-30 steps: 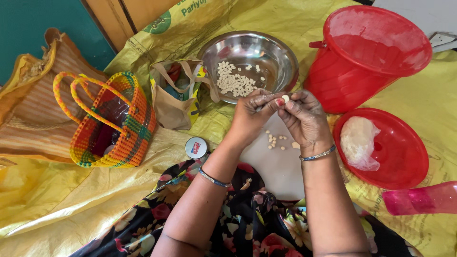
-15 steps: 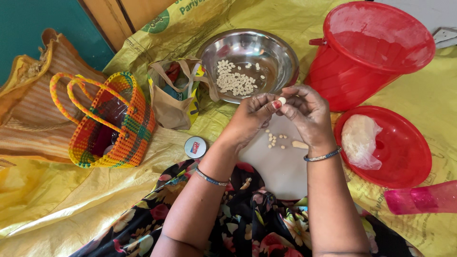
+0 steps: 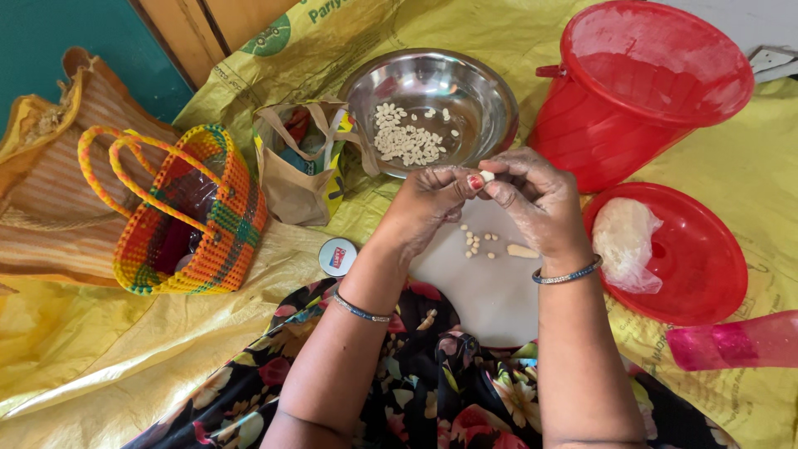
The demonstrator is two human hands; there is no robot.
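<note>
Here I see a small pale clove [image 3: 487, 175] pinched between the fingertips of left hand [image 3: 428, 204] and right hand [image 3: 536, 204], above a white board [image 3: 490, 291]; steel bowl [image 3: 465, 91] at twelve o'clock, red lid [image 3: 706, 266] at three.
</note>
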